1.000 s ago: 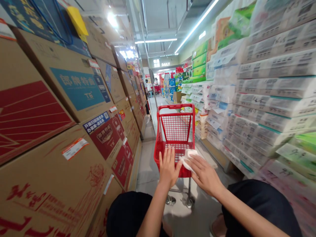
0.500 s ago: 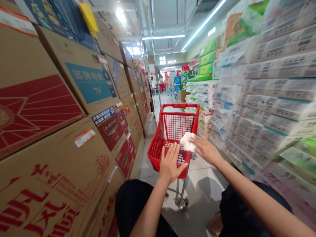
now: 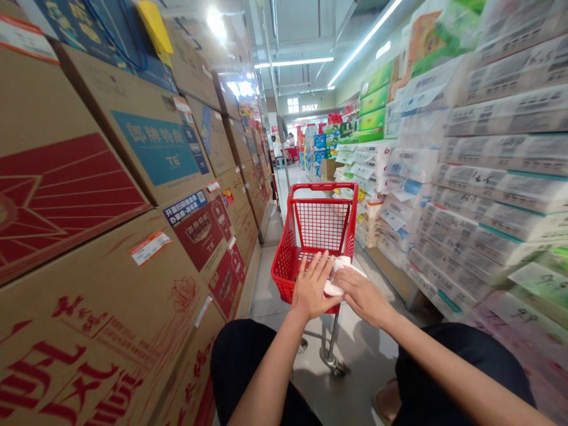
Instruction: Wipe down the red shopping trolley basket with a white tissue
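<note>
A red plastic shopping cart [image 3: 284, 260] stands in front of my knees, with its mesh basket facing me. My left hand [image 3: 312, 289] lies flat over the near end of the basket, fingers stretched out and holding nothing. Right beside it, my right hand [image 3: 366, 297] presses a crumpled white cloth [image 3: 341, 261] at the near right corner of the cart. Part of the cloth is hidden under my right fingers. The fingertips of my left hand come close to the cloth; whether they touch it I cannot tell.
Stacked cardboard cartons [image 3: 177, 290] line the left side. On the right rise piles of wrapped tissue packs [image 3: 501, 171]. My bent knees [image 3: 461, 361] flank the cart. A metal caster [image 3: 335, 365] rests on the tiled floor below the basket.
My right hand has moved left and nearer to me with the cloth. My left hand has shifted slightly right, so the hands are closer together. The cart's near end has swung slightly right.
</note>
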Demonstrator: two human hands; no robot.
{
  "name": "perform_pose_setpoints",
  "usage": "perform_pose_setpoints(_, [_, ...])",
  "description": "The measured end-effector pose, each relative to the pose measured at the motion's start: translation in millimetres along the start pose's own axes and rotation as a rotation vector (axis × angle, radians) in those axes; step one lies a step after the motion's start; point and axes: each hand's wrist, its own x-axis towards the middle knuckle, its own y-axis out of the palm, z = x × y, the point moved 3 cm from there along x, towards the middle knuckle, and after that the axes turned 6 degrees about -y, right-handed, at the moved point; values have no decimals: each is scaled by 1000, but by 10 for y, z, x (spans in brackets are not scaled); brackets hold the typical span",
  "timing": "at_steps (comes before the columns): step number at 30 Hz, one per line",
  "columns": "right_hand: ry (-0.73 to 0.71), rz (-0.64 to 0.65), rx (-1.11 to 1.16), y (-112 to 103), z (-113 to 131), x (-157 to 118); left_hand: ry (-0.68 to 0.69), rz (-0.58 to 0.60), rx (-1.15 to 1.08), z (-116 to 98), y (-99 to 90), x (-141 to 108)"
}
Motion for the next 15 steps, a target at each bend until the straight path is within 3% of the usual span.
perform_pose_setpoints(5, [3,-46,10,-35,-4,-201,37,-14,-5,-110,-19,-11])
perform_pose_setpoints(9, [-53,13,28,-123,-85,-230,68,-14,8,-72,3,-2])
perform_pose_setpoints(15, [11,45,-122,-193,-643,-102,55,83,-44,124,55,19])
